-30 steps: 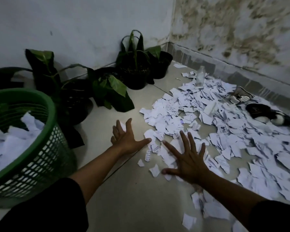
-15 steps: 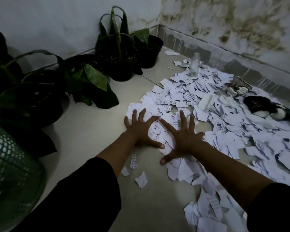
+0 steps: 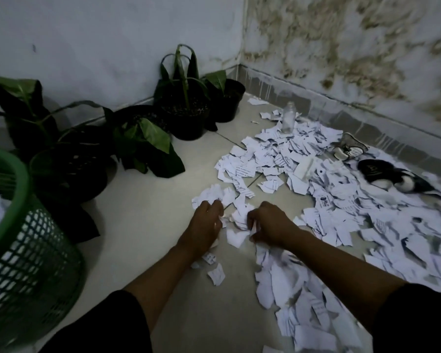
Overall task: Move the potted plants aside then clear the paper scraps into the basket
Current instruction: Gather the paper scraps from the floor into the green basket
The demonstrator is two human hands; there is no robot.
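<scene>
Both hands, which were lying flat with fingers spread on the paper half a second ago, are now curling closed over it. The left hand (image 3: pixel 206 220) is bunching a clump of paper scraps (image 3: pixel 341 200) under its bent fingers, and the right hand (image 3: pixel 267 225) is doing the same just beside it, a torn piece sticking out between its fingers. Between the two hands a few loose pieces are lying on the floor (image 3: pixel 148 205).

Most of the scraps are spreading in a wide drift to the right, reaching toward the stained wall, with another trail running down under the right forearm. A couple of stray bits are sitting near the left wrist.

To the left, the green basket (image 3: pixel 23 263) is standing at the frame's edge, already holding some white paper. Behind it the potted plants (image 3: pixel 183 108) are lined up along the left wall, well apart from the paper. Farther back, a small clear bottle (image 3: pixel 288 118) is standing upright among the scraps, and a black and white shoe (image 3: pixel 392 178) is lying on the paper near the right wall.
</scene>
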